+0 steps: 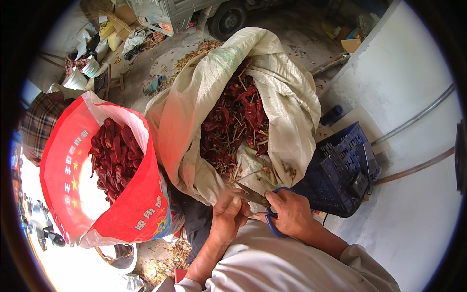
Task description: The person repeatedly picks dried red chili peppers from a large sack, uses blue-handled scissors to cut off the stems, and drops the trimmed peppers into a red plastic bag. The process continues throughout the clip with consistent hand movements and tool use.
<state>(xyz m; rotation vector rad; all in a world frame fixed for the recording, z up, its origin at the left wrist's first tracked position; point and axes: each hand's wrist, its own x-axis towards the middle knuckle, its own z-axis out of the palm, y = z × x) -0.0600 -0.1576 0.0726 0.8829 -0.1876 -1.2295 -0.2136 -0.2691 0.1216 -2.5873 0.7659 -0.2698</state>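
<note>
Blue-handled scissors (251,196) are held in my right hand (292,211), their blades pointing left and partly apart. My left hand (227,211) is curled in front of the blades, with thumb and fingers drawn together. Blur hides whether anything sits between those fingers. Just beyond both hands stands a large whitish woven sack (288,87) with its rim rolled outward. Dried red chili peppers (226,127) with thin pale stalks fill its mouth. To the left, a red printed plastic bag (120,226) holds more dried red chilies (115,157), piled more neatly and mostly without visible stalks.
A dark blue plastic crate (328,182) with small devices stands at right by the white wall (401,91). A person in a plaid garment (40,124) is at far left. Behind are a vehicle wheel (228,20), white buckets (75,78) and chili scraps (197,54) on the floor.
</note>
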